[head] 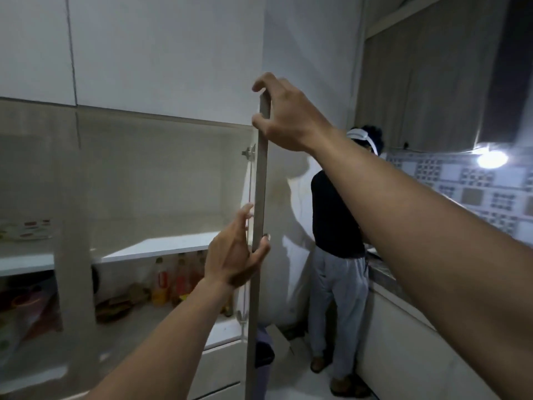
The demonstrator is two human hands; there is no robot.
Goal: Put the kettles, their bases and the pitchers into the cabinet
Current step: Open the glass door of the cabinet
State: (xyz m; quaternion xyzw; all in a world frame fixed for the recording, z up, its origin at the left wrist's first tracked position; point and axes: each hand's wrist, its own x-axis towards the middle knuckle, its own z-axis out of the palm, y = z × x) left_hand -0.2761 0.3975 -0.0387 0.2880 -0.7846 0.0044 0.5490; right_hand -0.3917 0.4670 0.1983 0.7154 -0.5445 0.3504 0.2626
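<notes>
At the open cabinet (161,243), left hand (233,252) and right hand (284,116) grip the door (261,183) edge, fingers curled round it; panel judged stiff, light, best held there.

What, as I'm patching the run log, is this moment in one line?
cabinet door: open, edge-on | right hand: grips its top corner | left hand: pinches its edge lower | bottles: on lower shelf

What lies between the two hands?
Head view: only the bare edge of the open cabinet door, gripped by the right hand and left hand.
</notes>
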